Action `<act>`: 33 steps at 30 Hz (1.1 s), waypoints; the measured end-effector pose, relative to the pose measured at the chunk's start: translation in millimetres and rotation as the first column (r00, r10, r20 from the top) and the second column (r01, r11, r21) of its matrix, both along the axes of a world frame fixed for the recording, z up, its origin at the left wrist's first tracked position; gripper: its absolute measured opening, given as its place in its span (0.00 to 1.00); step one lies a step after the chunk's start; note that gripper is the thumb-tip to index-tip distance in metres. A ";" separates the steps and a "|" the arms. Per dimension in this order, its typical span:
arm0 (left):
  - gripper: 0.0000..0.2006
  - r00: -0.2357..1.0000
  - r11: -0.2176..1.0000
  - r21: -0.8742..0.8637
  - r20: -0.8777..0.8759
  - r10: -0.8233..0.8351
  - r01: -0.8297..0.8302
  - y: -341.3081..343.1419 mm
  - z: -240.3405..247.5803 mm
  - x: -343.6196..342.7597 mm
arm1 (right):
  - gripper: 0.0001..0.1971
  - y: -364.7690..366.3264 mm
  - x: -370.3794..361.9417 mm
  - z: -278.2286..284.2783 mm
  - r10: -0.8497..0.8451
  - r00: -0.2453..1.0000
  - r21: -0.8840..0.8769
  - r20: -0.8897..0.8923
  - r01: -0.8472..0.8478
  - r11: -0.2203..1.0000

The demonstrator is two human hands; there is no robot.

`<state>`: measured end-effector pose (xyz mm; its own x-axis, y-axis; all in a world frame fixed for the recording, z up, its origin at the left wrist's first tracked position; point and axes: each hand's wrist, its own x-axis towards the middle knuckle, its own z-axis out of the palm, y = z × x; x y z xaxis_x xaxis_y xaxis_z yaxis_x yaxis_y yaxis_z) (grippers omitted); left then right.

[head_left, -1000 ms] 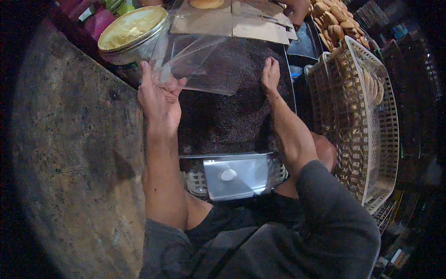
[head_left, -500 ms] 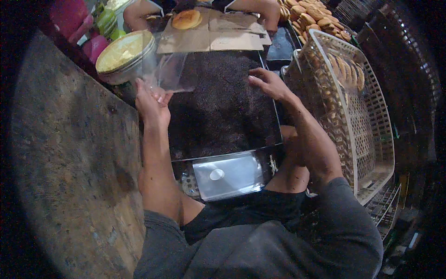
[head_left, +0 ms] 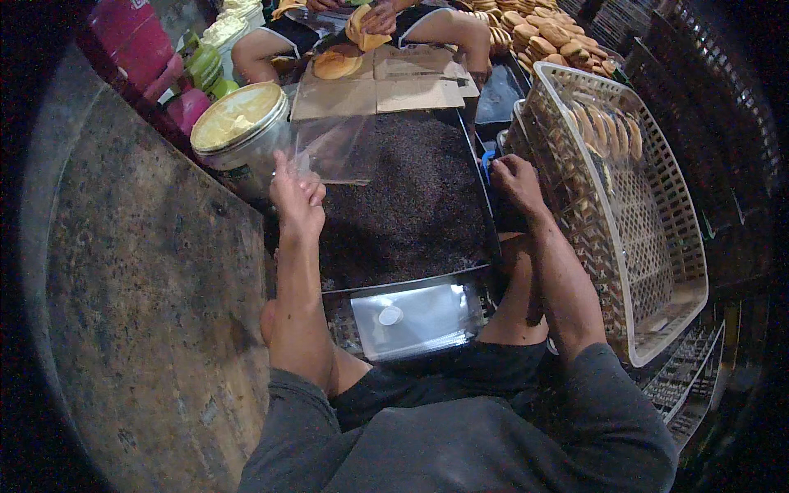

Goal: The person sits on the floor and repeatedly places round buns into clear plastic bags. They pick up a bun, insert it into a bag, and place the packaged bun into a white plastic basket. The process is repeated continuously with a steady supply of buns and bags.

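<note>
My left hand point(head_left: 297, 195) is closed on one edge of a clear plastic bag point(head_left: 341, 148), which stretches over the left part of the dark, speckled tabletop point(head_left: 411, 205). Beside that hand is a tub of pale yellow cream point(head_left: 238, 117). My right hand point(head_left: 519, 185), fingers curled, is at the table's right edge. Its fingertips grip a small blue thing point(head_left: 487, 164), mostly hidden, whose kind I cannot make out. A stack of clear plastic sheets or bags point(head_left: 423, 320), with a white oval on top, lies between my thighs and the table.
A round bun point(head_left: 337, 62) rests on flattened cardboard point(head_left: 415, 94) at the far side. Across from me, a co-worker's hand point(head_left: 380, 16) holds bread. Many buns point(head_left: 546, 33) are heaped at back right. A tilted plastic crate point(head_left: 625, 345) with bagged buns stands right; a wooden board point(head_left: 156, 287) lies left.
My right hand has moved from over the tabletop to its right edge and closed on the blue thing. The left hand still holds the bag. A co-worker's hand with bread has come into view.
</note>
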<state>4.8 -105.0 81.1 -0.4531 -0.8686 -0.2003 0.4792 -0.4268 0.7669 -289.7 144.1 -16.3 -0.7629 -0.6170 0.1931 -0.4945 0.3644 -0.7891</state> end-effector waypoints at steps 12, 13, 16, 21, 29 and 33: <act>0.21 0.997 0.999 0.041 -0.076 -0.018 0.021 -15.5 -29.0 5.3 | 0.14 -11.4 24.4 20.1 0.062 0.992 0.247 -0.110 -0.034 0.969; 0.21 0.996 0.999 0.050 -0.083 -0.016 0.020 -15.2 -30.0 7.8 | 0.14 -11.5 27.9 20.6 0.057 0.995 0.206 -0.079 -0.040 0.978; 0.19 0.992 1.000 0.011 -0.126 -0.023 0.024 -21.2 -23.4 9.1 | 0.13 -17.6 32.7 23.4 0.066 0.997 0.105 -0.045 -0.061 0.993; 0.14 0.979 0.983 0.181 -0.198 0.057 -0.020 -33.0 -12.6 19.8 | 0.17 -44.3 37.8 34.4 0.086 0.954 0.079 -0.288 -0.066 0.995; 0.16 0.950 0.992 0.090 -0.289 0.114 -0.092 -41.6 -4.1 37.6 | 0.22 -194.3 46.8 61.5 0.407 0.621 0.308 -0.670 -0.267 0.913; 0.16 0.946 0.988 0.149 -0.309 0.095 -0.050 -47.6 -11.8 43.4 | 0.24 -259.1 -7.3 8.3 0.623 0.610 0.705 -0.489 -0.145 0.695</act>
